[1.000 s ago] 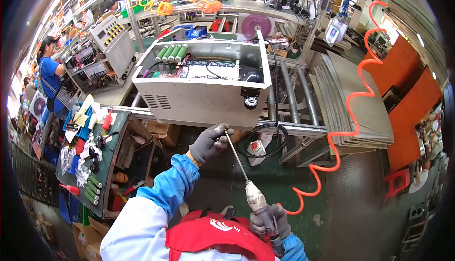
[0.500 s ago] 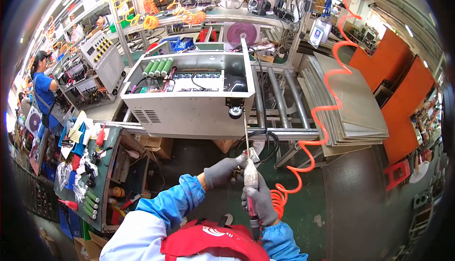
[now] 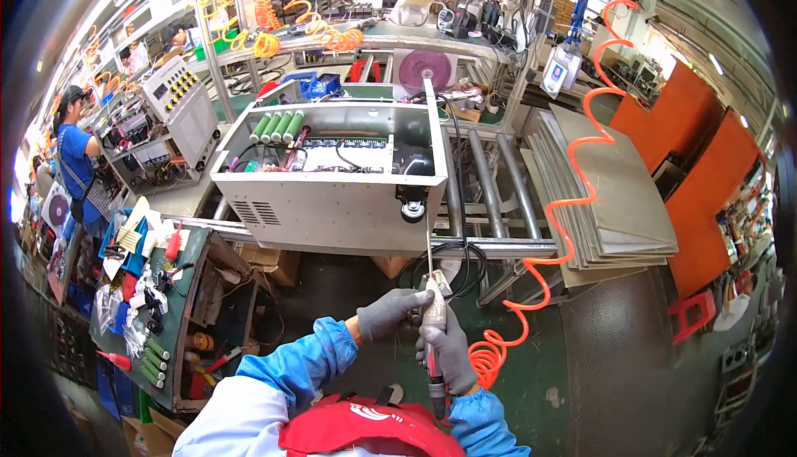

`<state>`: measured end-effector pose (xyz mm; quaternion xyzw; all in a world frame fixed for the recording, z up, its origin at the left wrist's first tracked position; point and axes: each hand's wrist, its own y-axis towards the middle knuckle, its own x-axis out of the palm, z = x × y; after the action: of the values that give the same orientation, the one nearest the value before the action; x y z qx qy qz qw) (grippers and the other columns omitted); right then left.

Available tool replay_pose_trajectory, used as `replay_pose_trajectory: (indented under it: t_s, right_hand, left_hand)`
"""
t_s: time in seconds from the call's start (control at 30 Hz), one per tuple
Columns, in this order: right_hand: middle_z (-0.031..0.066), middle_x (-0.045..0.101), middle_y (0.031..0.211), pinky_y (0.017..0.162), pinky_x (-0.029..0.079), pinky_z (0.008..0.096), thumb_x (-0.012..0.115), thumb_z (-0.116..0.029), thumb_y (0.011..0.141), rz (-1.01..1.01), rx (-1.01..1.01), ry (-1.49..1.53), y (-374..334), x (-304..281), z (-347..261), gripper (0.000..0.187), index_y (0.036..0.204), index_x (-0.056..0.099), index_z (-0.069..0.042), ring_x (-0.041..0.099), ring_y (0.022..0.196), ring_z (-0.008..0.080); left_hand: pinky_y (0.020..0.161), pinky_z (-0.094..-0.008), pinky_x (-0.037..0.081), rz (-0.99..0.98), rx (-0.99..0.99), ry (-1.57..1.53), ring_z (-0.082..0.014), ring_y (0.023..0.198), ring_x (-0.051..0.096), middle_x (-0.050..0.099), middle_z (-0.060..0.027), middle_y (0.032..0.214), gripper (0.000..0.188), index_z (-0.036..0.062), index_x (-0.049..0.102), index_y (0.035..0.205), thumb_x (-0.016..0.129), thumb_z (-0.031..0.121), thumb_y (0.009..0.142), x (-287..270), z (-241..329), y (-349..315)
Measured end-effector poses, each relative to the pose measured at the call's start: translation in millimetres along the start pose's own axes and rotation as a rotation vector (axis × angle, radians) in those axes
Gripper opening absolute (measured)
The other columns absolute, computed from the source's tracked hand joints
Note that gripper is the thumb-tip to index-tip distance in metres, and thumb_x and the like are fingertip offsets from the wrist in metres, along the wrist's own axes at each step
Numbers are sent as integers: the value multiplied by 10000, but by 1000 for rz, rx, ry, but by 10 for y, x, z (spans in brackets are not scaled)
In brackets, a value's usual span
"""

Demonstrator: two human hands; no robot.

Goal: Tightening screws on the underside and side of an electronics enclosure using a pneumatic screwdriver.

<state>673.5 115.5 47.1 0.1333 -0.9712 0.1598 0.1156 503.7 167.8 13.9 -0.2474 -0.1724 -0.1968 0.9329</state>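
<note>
My right hand (image 3: pixel 452 351), in a grey glove, is wrapped round an air screwdriver (image 3: pixel 435 314) with a long thin bit. The bit points away from me, toward a small caster wheel (image 3: pixel 413 210) on the near right corner of a white metal case (image 3: pixel 332 215); whether its tip touches anything there I cannot tell. My left hand (image 3: pixel 388 314), gloved too, is closed with its fingertips against the screwdriver's front end. What it may hold is hidden. Inside the open case are green cylinders (image 3: pixel 277 126), circuit boards and wires.
The case rests on a roller conveyor (image 3: pixel 488 185). An orange coiled hose (image 3: pixel 573 208) hangs at the right, before stacked flat panels (image 3: pixel 618 200). A side bench (image 3: pixel 195 262) at the left holds bags, small parts and green cylinders. A person in blue (image 3: pixel 76 154) stands far left.
The case and conveyor sit slightly lower in the picture. Both hands keep their places on the screwdriver, shifted slightly left. The hose has swung a little.
</note>
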Motion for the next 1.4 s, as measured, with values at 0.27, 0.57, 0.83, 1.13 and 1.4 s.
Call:
replay_pose_trajectory:
  t_s: [0.27,0.57,0.83,1.13,1.4]
  right_hand:
    - [54,573,732,474,498,267,567,-229,865,6,121,31,-24,105,-158,465,1291,436,-96,575,539,141]
    - [50,583,694,430,464,266,629,-157,877,36,119,38,-16,141,-202,518,1351,424,-112,560,492,131]
    - [49,572,705,449,466,269,586,-176,884,25,100,-2,17,151,-264,504,1349,411,-93,560,520,134]
    - [27,543,745,461,435,266,675,-205,859,4,14,-18,9,98,-151,591,1362,393,-72,520,534,110]
    - [87,556,1120,795,480,273,687,-205,822,-110,47,-153,-648,-224,152,816,1484,248,-22,563,907,147]
  left_hand:
    - [606,-304,498,-61,-31,21,-138,715,604,629,-47,862,415,39,603,1016,582,447,941,128,167,-104]
    - [592,-274,476,8,21,40,-110,710,584,622,-20,854,425,52,613,1007,599,469,925,191,208,-146]
    - [674,-296,511,-64,21,-70,-131,766,606,630,-33,901,408,48,612,1030,602,443,931,107,136,-65]
    - [712,-291,511,-106,-122,-463,-146,833,596,634,-63,988,300,43,587,1121,583,287,947,174,158,-135]
    - [472,-185,419,126,-9,-542,-112,663,517,588,-76,929,302,14,511,1205,550,160,944,-595,25,-278]
